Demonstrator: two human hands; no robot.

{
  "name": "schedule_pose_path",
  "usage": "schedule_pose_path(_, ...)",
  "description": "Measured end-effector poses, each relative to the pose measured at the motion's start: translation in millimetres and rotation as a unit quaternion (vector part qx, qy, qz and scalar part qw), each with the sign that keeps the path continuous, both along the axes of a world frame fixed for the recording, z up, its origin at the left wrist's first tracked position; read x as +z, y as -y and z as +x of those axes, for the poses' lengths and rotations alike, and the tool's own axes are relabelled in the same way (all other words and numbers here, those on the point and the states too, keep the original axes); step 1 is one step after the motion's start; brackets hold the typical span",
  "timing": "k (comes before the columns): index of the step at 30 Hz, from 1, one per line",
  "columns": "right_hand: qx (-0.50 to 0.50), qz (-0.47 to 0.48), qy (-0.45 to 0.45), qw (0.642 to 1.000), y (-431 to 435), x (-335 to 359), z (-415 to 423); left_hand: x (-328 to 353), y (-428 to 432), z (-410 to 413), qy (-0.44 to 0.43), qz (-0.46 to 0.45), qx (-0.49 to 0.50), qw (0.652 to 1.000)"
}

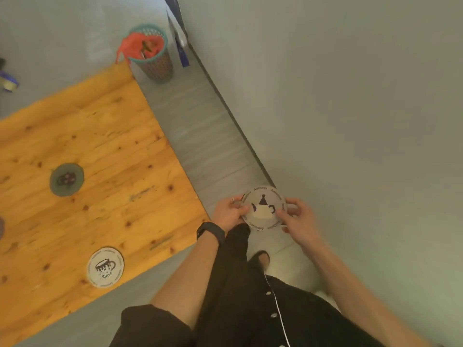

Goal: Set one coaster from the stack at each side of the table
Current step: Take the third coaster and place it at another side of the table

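Both hands are on the stack [264, 209] now, held off past the counter's corner, above the floor. Left hand [229, 212] pinches the left rim, thumb on top; right hand [298, 219] grips the right rim, fingers curled under. Top coaster shows a teapot print.

These look thin, flat and light, probably stiff card or cork-backed discs, and they'd slide over each other easily. Best bet: thumb on the face, fingers beneath at the edge, and peel one off the top.

Count on the counter [105, 126]: two coasters clearly down. A pale one with a cup print [105, 267] near the close edge, a grey one [66, 179] further in. A sliver at the far left edge [1, 227] may be a third; can't tell. How many remain in the stack, can't tell either. One basket [152, 55] on the floor beyond.
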State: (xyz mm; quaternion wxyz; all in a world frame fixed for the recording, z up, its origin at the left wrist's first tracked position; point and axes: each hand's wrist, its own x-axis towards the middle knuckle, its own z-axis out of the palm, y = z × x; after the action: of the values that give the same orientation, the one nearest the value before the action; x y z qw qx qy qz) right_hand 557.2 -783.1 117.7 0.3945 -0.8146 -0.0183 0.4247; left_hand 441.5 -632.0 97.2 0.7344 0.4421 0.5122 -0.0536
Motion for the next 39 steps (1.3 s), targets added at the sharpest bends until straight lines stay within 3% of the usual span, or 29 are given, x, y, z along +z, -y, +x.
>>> schedule_pose_path(7,0.178,-0.041,0.081,0.980,-115,-15,58,-35,-68,24,-0.029,0.015,0.165,0.986)
schedule_pose_path(12,0.290,-0.030,0.090,0.952,-204,-13,74,-45,-126,26,-0.070,0.037,0.253,0.964)
schedule_pose_path(18,0.450,-0.022,0.114,0.885,-310,-6,52,-34,-177,-7,-0.192,0.119,0.340,0.913)
schedule_pose_path(21,0.523,-0.019,0.124,0.843,-364,-6,34,-36,-194,-28,-0.202,0.093,0.400,0.889)
schedule_pose_path(27,0.689,-0.013,0.118,0.715,-469,-24,-9,-54,-224,-55,-0.182,0.004,0.572,0.800)
schedule_pose_path(32,0.793,-0.044,0.100,0.599,-561,-53,-39,-67,-267,-51,-0.169,-0.056,0.699,0.693)
schedule_pose_path(39,0.895,-0.059,0.097,0.432,-650,-92,-74,-68,-323,-22,-0.241,-0.138,0.788,0.549)
